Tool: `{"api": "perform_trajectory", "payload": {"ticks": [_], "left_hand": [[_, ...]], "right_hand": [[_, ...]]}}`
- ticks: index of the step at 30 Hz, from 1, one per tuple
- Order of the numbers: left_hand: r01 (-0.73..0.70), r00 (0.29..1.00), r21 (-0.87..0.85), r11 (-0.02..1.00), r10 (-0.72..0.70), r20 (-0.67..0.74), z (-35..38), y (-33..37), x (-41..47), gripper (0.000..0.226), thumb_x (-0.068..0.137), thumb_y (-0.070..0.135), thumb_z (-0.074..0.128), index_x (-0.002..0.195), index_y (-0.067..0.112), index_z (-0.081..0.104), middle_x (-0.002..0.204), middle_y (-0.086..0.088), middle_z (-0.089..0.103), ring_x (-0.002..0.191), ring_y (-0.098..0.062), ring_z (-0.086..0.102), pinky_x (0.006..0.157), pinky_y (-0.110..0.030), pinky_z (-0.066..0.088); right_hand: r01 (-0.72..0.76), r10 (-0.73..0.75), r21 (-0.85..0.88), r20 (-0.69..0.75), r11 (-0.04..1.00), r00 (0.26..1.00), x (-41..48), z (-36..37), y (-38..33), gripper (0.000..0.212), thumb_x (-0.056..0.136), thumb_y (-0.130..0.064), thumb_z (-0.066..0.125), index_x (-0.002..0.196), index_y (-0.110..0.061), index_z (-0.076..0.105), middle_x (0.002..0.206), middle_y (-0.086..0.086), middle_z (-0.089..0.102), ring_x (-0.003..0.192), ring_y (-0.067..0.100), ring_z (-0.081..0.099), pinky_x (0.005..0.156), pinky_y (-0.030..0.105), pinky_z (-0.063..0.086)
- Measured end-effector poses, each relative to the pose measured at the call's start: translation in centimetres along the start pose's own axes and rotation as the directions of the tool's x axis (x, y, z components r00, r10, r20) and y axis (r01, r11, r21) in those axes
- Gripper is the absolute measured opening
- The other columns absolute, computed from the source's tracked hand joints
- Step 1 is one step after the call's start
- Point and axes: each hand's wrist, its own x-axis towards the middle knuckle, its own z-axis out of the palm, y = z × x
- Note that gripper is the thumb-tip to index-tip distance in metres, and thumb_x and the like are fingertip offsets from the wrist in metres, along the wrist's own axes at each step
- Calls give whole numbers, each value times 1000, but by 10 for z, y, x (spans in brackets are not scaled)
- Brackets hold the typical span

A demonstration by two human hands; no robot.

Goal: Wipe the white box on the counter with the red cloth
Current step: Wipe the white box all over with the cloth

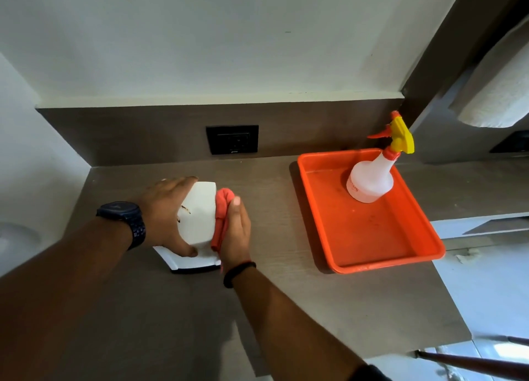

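Observation:
The white box [197, 214] stands on the brown counter [286, 289], a little left of the middle, with small dark marks on its left face. My left hand [163, 211] grips it from the left, fingers over the top and thumb at the base. Pressed against the box's right side is the red cloth [221, 209], bunched up in my right hand [236, 231]. A flat white piece with a dark edge [186, 263] lies under the box at the front.
An orange tray [369, 254] lies to the right with a white spray bottle [372, 177] standing at its back. A black wall socket [232, 139] sits in the backsplash. A paper towel roll [498, 100] hangs at upper right. The counter's edge falls off at right.

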Motion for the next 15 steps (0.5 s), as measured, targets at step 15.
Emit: {"api": "perform_trajectory", "payload": {"ticks": [15], "left_hand": [[23, 999, -13, 1000, -23, 29, -2, 4, -1, 143, 30, 68, 81, 147, 20, 13, 151, -3, 34, 133, -25, 35, 108, -40, 36]], "right_hand": [[-36, 36, 3, -67, 999, 997, -2, -12, 35, 36, 95, -62, 50, 113, -38, 70, 123, -4, 74, 123, 18, 66, 108, 38, 52]]}}
